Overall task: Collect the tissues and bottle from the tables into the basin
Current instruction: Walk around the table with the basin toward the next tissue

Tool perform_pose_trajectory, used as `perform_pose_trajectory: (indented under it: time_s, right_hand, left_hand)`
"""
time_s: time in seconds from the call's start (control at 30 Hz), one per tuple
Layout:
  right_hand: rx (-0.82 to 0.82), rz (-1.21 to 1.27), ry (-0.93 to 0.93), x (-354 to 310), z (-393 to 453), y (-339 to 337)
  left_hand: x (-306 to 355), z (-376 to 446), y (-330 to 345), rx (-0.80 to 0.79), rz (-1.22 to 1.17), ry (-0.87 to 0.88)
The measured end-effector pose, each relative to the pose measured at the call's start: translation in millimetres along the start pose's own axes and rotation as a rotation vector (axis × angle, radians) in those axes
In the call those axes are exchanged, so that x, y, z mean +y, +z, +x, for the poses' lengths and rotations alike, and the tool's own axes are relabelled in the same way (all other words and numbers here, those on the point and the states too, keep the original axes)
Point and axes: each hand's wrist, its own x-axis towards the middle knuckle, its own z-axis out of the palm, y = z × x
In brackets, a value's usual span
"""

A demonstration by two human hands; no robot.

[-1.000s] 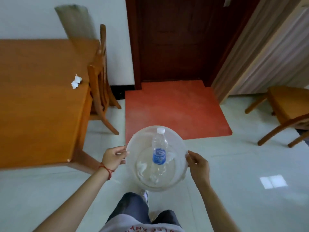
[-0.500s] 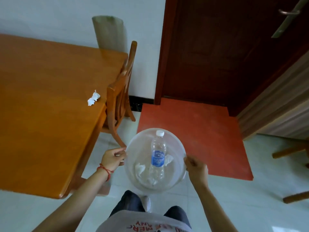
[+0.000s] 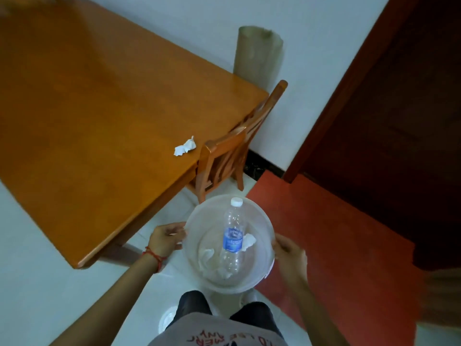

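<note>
Both hands, left [image 3: 166,238] and right [image 3: 289,250], had fingers pinching the basin [image 3: 262,221] rim, bottle [image 3: 233,239] inside; one tissue [image 3: 185,146] lay on the worktop [image 3: 87,121], probably next to grab.

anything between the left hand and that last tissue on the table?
Nothing on the table top blocks it. The tissue lies alone near the table edge, with a chair beside it. But the left hand and right hand both hold the basin.
</note>
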Motion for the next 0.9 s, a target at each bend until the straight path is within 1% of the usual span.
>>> perform_pose_trajectory:
  time_s: [0.1, 0.23, 0.47, 0.67, 0.9]
  right_hand:
    - [-0.098, -0.067, -0.033, -6.9, 35.5, -5.3]
    - [-0.215, -0.083, -0.073, -13.2, 73.6, 1.4]
    - [-0.365, -0.089, -0.149, -33.1, 107.7, 38.0]
    - [-0.418, -0.092, -0.189, -51.8, 122.1, 73.0]
    - [-0.494, -0.084, -0.219, -67.5, 140.4, 99.8]
  left_hand:
    - [1.3, -6.2, 8.6, 0.089, -0.078, -0.042]
    - [-2.7, -15.5, 15.5, 0.235, -0.077, -0.055]
    - [-13.9, -18.9, 2.0, 0.379, -0.166, -0.135]
    - [-17.0, -6.3, -14.5, 0.449, -0.183, -0.152]
    - [-15.9, 4.2, -24.8, 0.492, -0.246, -0.193]
